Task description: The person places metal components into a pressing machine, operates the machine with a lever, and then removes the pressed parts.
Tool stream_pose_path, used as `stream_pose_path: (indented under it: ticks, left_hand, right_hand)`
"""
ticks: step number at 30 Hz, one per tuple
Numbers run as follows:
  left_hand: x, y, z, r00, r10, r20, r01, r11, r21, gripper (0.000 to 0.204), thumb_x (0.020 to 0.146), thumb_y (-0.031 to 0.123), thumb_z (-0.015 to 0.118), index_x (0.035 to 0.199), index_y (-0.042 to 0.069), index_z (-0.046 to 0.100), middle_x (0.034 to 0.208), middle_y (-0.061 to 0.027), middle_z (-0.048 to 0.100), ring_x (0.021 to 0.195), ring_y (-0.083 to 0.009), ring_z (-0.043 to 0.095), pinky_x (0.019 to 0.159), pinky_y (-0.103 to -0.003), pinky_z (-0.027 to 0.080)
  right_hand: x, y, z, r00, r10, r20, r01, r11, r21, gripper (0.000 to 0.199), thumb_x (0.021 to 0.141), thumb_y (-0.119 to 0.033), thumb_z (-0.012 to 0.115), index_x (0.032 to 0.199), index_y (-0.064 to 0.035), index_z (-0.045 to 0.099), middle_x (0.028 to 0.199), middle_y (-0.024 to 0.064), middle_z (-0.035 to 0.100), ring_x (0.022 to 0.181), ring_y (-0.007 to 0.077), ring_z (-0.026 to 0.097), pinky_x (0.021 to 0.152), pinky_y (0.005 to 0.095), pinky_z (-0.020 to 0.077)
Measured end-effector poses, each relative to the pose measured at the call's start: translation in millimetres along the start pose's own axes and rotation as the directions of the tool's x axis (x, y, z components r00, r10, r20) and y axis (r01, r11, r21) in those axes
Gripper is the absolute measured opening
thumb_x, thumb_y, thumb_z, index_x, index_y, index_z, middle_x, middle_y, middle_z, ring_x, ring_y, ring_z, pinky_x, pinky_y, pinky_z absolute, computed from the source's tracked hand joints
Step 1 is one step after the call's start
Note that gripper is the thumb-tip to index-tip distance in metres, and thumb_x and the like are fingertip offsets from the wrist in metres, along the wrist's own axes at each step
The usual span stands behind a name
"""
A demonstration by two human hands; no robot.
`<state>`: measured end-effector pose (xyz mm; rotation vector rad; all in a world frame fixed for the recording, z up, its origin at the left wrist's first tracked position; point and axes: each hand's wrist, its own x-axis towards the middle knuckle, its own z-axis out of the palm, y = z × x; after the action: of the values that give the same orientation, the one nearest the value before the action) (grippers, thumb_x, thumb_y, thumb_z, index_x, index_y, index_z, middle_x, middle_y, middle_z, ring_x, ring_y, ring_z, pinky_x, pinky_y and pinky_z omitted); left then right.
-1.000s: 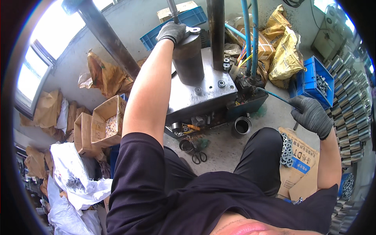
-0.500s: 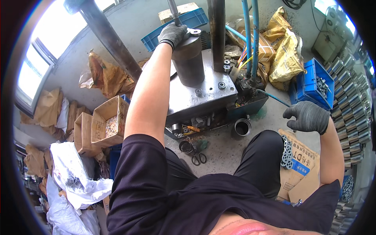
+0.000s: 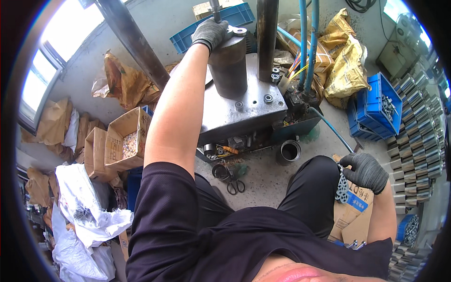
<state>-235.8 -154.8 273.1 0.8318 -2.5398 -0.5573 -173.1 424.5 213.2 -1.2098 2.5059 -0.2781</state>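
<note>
Stationed at a steel surface (image 3: 218, 115) in a crowded workshop, wearing grey gloves on both hands. Reaching forward with the left hand (image 3: 209, 34) to the top of an upright steel cylinder (image 3: 229, 70), with fingers bent and close together beside the lower end of a vertical steel rod (image 3: 215, 11); impossible to tell whether gripping anything beneath the palm. Just right of those fingers, on the cylinder's top, with a ball bearing (image 3: 240, 32) lying flat. Farther down, on the surface in front of the cylinder, with a second bearing (image 3: 268, 98) set apart.

Lowered near the right knee with the right hand (image 3: 366, 171), fingers partly curled and thumb angled inward, at the upper end of a row of perforated metal discs (image 3: 343, 185) on flattened cardboard (image 3: 347, 218). Just above the knuckles, with the end of a blue lever (image 3: 331, 130); impossible to tell whether closed on either.

On the floor between the feet and the machine, with black-handled scissors (image 3: 235, 181) and a round metal pot (image 3: 282, 157). Flanked at right by a blue crate (image 3: 371, 105) of metal parts and stacked steel tubes (image 3: 416, 155), at left by an open cardboard box (image 3: 115, 150).
</note>
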Motion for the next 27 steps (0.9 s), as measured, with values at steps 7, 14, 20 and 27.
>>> stream_pose_path:
  ticks: [7, 14, 20, 27]
  left_hand:
    - [-15, 6, 8, 0.968, 0.039, -0.247, -0.046, 0.999, -0.022, 0.064, 0.098, 0.062, 0.055, 0.131, 0.01, 0.071, 0.122, -0.0209, 0.074, 0.119, -0.0368, 0.069, 0.107, -0.045, 0.049]
    - [-14, -6, 8, 0.964, 0.12, -0.239, -0.196, 0.924, -0.328, 0.05, 0.105, 0.047, 0.056, 0.139, 0.011, 0.063, 0.127, -0.0188, 0.073, 0.12, -0.0359, 0.069, 0.104, -0.044, 0.052]
    - [-13, -6, 6, 0.971, 0.084, -0.222, -0.161, 0.922, -0.352, 0.045, 0.105, 0.043, 0.058, 0.137, 0.011, 0.066, 0.125, -0.0193, 0.073, 0.12, -0.0372, 0.068, 0.104, -0.046, 0.052]
    - [-23, 0, 5, 0.967, 0.09, -0.24, -0.171, 0.922, -0.347, 0.044, 0.105, 0.041, 0.059, 0.137, 0.012, 0.066, 0.123, -0.0192, 0.074, 0.118, -0.0378, 0.069, 0.102, -0.046, 0.052]
  right_hand:
    - [2, -8, -9, 0.998, 0.061, 0.005, -0.061, 0.993, 0.105, 0.032, 0.087, -0.027, 0.072, 0.108, -0.0027, 0.076, 0.096, 0.019, 0.076, 0.09, 0.0369, 0.074, 0.082, 0.0432, 0.0586]
    - [-11, 3, 18, 0.997, 0.046, -0.058, -0.038, 0.991, 0.128, 0.025, 0.084, -0.021, 0.069, 0.1, -0.0042, 0.076, 0.091, 0.0195, 0.074, 0.085, 0.0382, 0.072, 0.08, 0.0451, 0.0576]
    - [-15, 4, 38, 0.983, 0.077, -0.167, -0.059, 0.992, 0.112, 0.02, 0.083, -0.02, 0.069, 0.093, -0.0043, 0.076, 0.087, 0.0214, 0.07, 0.081, 0.0412, 0.07, 0.077, 0.0475, 0.057]
    - [-18, 8, 39, 0.977, 0.073, -0.202, -0.055, 0.994, 0.093, 0.02, 0.084, -0.02, 0.068, 0.093, -0.0038, 0.075, 0.086, 0.0227, 0.07, 0.08, 0.0425, 0.069, 0.076, 0.048, 0.0568]
